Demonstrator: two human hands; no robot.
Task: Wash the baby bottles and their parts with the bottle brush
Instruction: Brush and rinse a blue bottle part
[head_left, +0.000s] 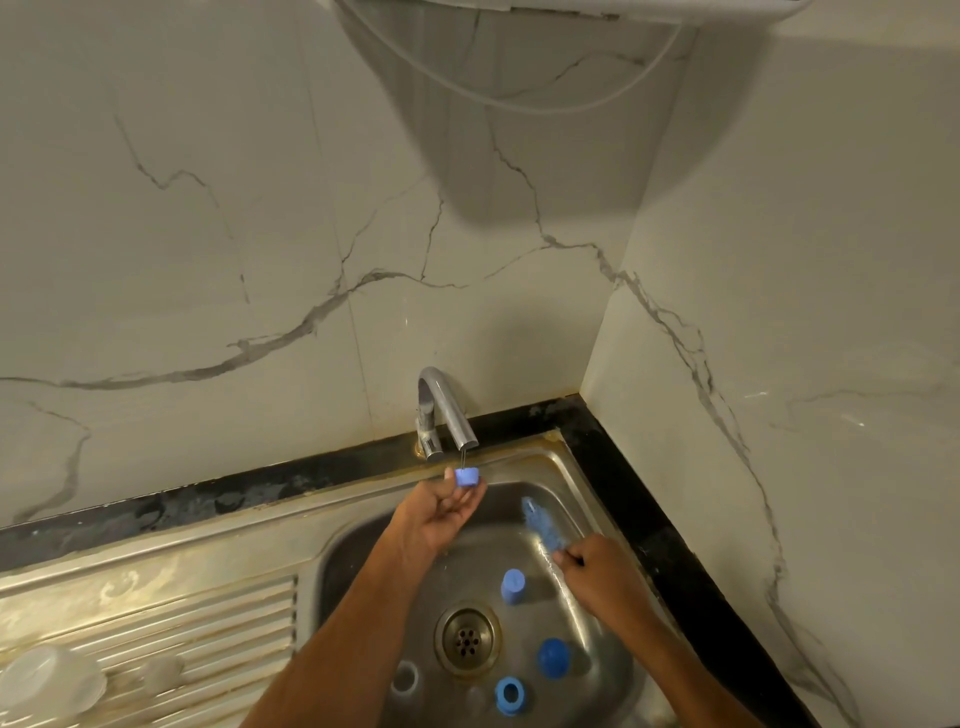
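Note:
My left hand (441, 512) pinches a small blue bottle ring (466, 476) under a thin stream from the tap (441, 410). My right hand (597, 569) grips the handle of the blue bottle brush (540, 525), whose bristle head points up and left over the sink's back right. In the steel sink (363, 551) lie a light blue cap (512, 586), a darker blue dome cap (554, 657), a blue screw ring (510, 695) and a clear ring-shaped part (405, 678), all around the drain (467, 638).
A ribbed steel drainboard (197, 639) lies left of the basin, with a clear rounded piece (49, 680) and a small pale teat-like part (161, 673) on it. Marble-patterned walls close the back and right. A black counter strip (665, 535) borders the sink.

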